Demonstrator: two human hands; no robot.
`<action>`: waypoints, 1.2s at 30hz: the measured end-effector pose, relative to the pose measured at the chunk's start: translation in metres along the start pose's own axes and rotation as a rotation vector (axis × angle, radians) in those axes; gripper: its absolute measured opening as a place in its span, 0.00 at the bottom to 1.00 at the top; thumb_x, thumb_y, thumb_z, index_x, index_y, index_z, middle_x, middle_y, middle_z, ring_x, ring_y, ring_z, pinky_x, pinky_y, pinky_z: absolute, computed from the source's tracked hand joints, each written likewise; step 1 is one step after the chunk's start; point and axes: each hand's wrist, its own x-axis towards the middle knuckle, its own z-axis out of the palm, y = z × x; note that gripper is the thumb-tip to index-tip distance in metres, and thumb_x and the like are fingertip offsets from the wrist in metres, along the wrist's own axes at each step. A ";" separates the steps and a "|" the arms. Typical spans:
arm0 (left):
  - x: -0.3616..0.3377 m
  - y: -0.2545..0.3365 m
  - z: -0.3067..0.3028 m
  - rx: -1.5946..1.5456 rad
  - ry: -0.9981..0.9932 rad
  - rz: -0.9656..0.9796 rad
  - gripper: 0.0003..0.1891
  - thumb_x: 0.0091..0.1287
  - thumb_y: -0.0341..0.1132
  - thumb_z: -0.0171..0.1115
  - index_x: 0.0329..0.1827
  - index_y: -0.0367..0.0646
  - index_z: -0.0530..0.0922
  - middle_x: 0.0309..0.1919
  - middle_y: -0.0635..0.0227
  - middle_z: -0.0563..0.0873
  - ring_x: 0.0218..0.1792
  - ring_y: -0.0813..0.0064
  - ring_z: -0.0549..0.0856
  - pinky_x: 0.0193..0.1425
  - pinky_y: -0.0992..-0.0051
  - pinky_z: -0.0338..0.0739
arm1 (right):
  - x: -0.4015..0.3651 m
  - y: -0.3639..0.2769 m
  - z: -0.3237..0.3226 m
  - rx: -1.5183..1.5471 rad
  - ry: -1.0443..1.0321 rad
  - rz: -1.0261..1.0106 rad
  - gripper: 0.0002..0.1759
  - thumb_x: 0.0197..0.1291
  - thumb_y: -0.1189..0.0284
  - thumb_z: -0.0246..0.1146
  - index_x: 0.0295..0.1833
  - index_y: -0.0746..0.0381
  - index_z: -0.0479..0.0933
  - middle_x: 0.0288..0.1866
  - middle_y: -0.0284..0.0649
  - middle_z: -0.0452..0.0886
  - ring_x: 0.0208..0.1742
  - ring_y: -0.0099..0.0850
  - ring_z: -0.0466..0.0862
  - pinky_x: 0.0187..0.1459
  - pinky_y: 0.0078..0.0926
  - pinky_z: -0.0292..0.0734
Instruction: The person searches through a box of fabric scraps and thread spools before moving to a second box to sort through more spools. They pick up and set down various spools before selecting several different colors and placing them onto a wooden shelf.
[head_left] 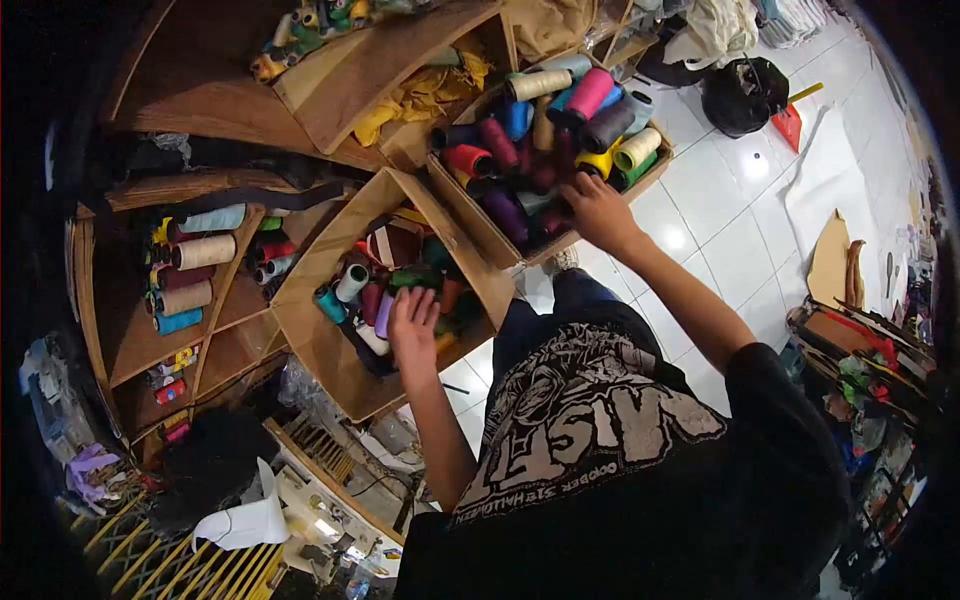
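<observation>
My left hand (410,318) is over the left cardboard box (350,225), its fingers slightly apart above a purple spool (385,314) and a white spool (352,284). Teal, dark red and green spools lie around them. At the front side of a second box (465,215), my right hand (598,205) reaches over the thread spools, fingers bent and a little apart with no spool seen in them. Close to its fingertips is a yellow spool (598,162); a cream spool (637,148) and a pink spool (590,92) lie farther back.
Wooden shelves (225,345) with more spools stand at the left. Yellow cloth (420,100) lies behind the boxes. A black bag (745,97) and a red dustpan (787,125) are on the tiled floor (710,190) at the right. A white machine part (245,522) is at the lower left.
</observation>
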 end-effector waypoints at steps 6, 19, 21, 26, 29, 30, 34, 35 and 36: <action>-0.040 0.005 0.085 -0.275 -0.440 -0.264 0.25 0.69 0.53 0.52 0.60 0.44 0.70 0.51 0.58 0.80 0.50 0.59 0.81 0.54 0.55 0.76 | -0.010 -0.110 -0.078 0.660 -0.150 -0.091 0.35 0.41 0.67 0.74 0.57 0.63 0.70 0.48 0.45 0.74 0.52 0.44 0.77 0.53 0.36 0.74; -0.012 -0.002 -0.004 -0.355 0.124 -0.301 0.41 0.60 0.47 0.67 0.66 0.34 0.52 0.58 0.50 0.68 0.58 0.58 0.73 0.58 0.56 0.74 | 0.035 0.044 -0.046 -0.150 0.358 0.314 0.46 0.39 0.61 0.74 0.66 0.58 0.62 0.57 0.53 0.67 0.59 0.53 0.68 0.57 0.45 0.68; -0.008 -0.005 0.006 -0.344 0.083 -0.280 0.44 0.61 0.45 0.67 0.69 0.35 0.48 0.59 0.50 0.66 0.58 0.57 0.74 0.58 0.56 0.74 | 0.050 0.060 -0.027 -0.121 0.355 0.231 0.44 0.42 0.62 0.72 0.66 0.59 0.60 0.59 0.55 0.66 0.61 0.54 0.67 0.58 0.44 0.68; -0.008 -0.007 0.031 -0.291 0.053 -0.160 0.36 0.64 0.42 0.64 0.68 0.38 0.54 0.53 0.51 0.71 0.58 0.57 0.74 0.58 0.55 0.75 | 0.060 0.066 -0.005 -0.036 0.346 0.380 0.27 0.53 0.73 0.58 0.59 0.69 0.61 0.56 0.61 0.67 0.55 0.60 0.72 0.49 0.47 0.75; -0.009 -0.008 0.031 -0.188 -0.102 -0.104 0.28 0.69 0.44 0.55 0.67 0.40 0.59 0.59 0.49 0.70 0.61 0.55 0.73 0.61 0.53 0.72 | 0.050 0.044 -0.043 0.130 0.302 0.560 0.23 0.54 0.76 0.55 0.57 0.71 0.65 0.50 0.65 0.71 0.45 0.58 0.78 0.44 0.48 0.76; -0.012 -0.005 0.039 -0.152 -0.167 -0.073 0.26 0.70 0.45 0.53 0.66 0.40 0.61 0.61 0.49 0.70 0.62 0.55 0.72 0.62 0.53 0.71 | 0.037 0.029 -0.059 0.119 0.365 0.467 0.24 0.54 0.77 0.56 0.58 0.71 0.66 0.50 0.65 0.73 0.47 0.57 0.78 0.43 0.48 0.76; -0.043 0.012 0.095 -0.320 -0.620 -0.268 0.27 0.71 0.49 0.49 0.66 0.41 0.61 0.64 0.50 0.68 0.65 0.55 0.69 0.65 0.52 0.66 | 0.004 -0.067 -0.091 0.353 0.270 0.049 0.35 0.50 0.74 0.64 0.67 0.63 0.63 0.53 0.59 0.76 0.50 0.49 0.80 0.50 0.40 0.76; -0.048 0.012 0.111 -0.404 -0.613 -0.309 0.24 0.70 0.46 0.53 0.63 0.41 0.65 0.58 0.52 0.73 0.59 0.58 0.75 0.59 0.58 0.72 | 0.004 -0.077 -0.099 0.466 0.118 0.107 0.36 0.49 0.74 0.65 0.67 0.63 0.63 0.53 0.58 0.77 0.51 0.49 0.80 0.51 0.38 0.75; -0.038 0.009 0.107 -0.521 -0.554 -0.317 0.22 0.69 0.44 0.54 0.61 0.41 0.66 0.56 0.53 0.74 0.56 0.60 0.76 0.56 0.60 0.73 | 0.007 -0.087 -0.116 0.577 -0.031 0.161 0.37 0.48 0.73 0.67 0.67 0.63 0.63 0.53 0.57 0.77 0.51 0.48 0.80 0.52 0.37 0.75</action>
